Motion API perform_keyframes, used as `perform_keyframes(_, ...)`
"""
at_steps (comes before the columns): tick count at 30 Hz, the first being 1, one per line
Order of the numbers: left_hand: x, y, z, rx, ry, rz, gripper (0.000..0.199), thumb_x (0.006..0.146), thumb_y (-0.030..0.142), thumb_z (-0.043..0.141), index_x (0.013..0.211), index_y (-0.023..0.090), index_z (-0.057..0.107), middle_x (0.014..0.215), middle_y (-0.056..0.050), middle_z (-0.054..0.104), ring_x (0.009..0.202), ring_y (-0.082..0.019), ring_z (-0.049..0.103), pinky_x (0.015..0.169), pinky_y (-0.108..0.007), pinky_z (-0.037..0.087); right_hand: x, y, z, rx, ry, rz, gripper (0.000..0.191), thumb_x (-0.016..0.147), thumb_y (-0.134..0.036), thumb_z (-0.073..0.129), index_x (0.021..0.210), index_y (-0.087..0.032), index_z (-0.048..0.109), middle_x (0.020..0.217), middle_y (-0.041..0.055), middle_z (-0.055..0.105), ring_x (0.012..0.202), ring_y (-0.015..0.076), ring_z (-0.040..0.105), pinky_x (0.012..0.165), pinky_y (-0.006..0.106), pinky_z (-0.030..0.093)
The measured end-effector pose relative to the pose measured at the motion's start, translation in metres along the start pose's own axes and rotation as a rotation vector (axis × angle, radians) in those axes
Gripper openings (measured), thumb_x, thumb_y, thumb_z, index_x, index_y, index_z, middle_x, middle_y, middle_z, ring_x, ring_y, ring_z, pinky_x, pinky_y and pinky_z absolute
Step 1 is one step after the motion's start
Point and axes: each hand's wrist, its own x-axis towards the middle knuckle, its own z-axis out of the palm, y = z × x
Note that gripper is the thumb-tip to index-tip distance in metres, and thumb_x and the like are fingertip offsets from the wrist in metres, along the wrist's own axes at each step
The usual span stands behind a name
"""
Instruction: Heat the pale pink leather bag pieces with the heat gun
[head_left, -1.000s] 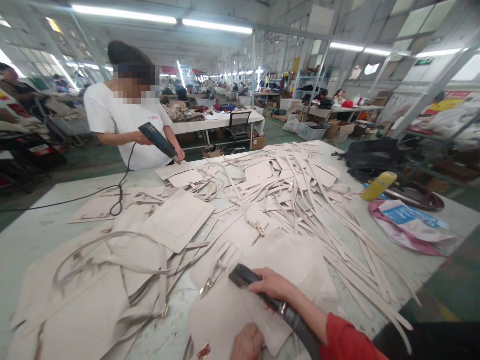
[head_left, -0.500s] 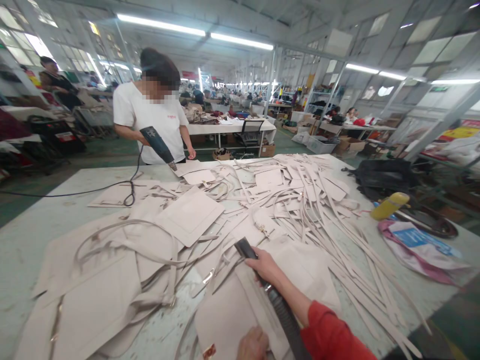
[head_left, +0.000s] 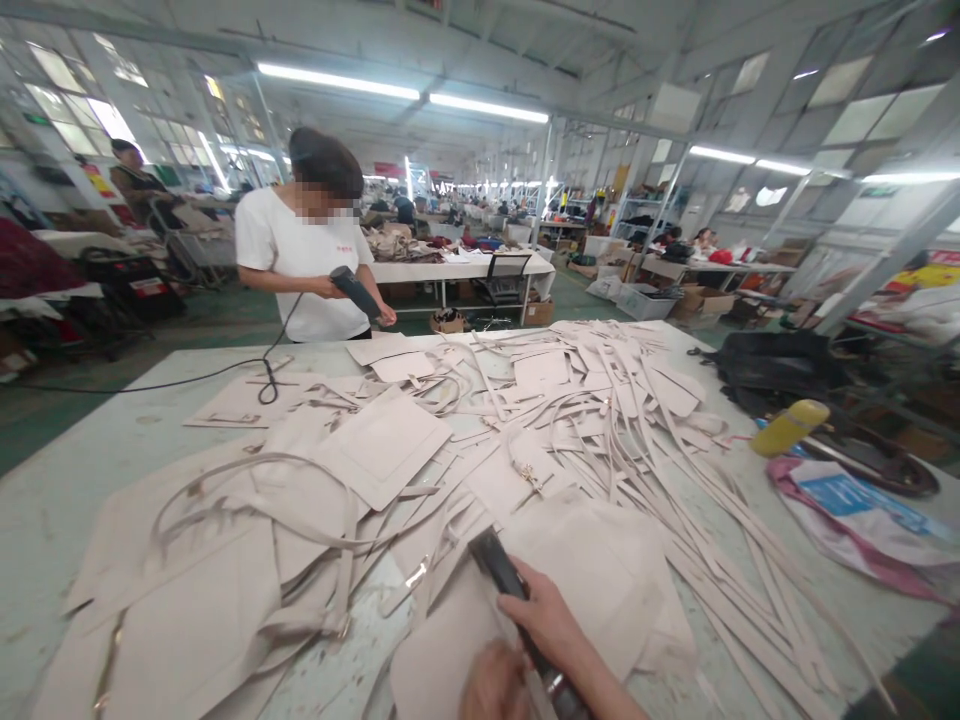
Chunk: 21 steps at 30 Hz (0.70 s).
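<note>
At lower centre I see my right hand (head_left: 551, 625) around a black tool (head_left: 499, 570) that looks like matt plastic. The pale panels (head_left: 382, 445) and straps (head_left: 675, 470) look like smooth, matt leather-like sheet. The tabletop (head_left: 90, 440) is dull and scuffed. At right, the yellow bottle (head_left: 790, 427) looks like glossy plastic.

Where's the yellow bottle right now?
The yellow bottle lies on its side at the table's right edge, between the black bag and the pink bag.
</note>
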Motion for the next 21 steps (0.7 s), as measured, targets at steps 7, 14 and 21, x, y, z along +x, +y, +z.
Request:
perform_keyframes(7, 0.086, -0.028, -0.073, -0.517, 0.118, -0.444, 0.030, 0.060, 0.016, 0.046, 0.083, 0.014, 0.065, 0.074, -0.004, 0.067, 0.078, -0.023, 0.060, 0.076, -0.038, 0.045, -0.027, 0.014, -0.032, 0.158, 0.037, 0.074, 0.046, 0.072, -0.027, 0.043, 0.118, -0.027, 0.037, 0.046, -0.0105, 0.040, 0.030, 0.0099, 0.046, 0.024, 0.019, 0.039)
perform_keyframes(14, 0.089, -0.030, -0.060, -0.739, 0.021, -0.490, 0.029, 0.062, 0.024, 0.048, 0.083, 0.016, 0.067, 0.071, -0.001, 0.070, 0.066, -0.019, 0.062, 0.065, -0.031, 0.049, -0.026, 0.019, -0.024, 0.252, -0.085, 0.046, 0.050, 0.069, -0.021, 0.047, 0.117, -0.029, 0.039, 0.051, -0.0089, 0.050, 0.029, 0.0082, 0.046, 0.025, 0.017, 0.038)
perform_keyframes(21, 0.084, -0.037, -0.058, -0.759, 0.038, -0.449, 0.027, 0.061, 0.029, 0.054, 0.082, 0.019, 0.067, 0.080, 0.001, 0.071, 0.081, -0.022, 0.062, 0.075, -0.031, 0.049, -0.009, 0.008, -0.011, 0.235, -0.039, -0.029, 0.048, 0.057, -0.012, 0.046, 0.103, -0.024, 0.053, 0.053, -0.0089, 0.044, 0.033, 0.0060, 0.038, 0.031, 0.019, 0.036)
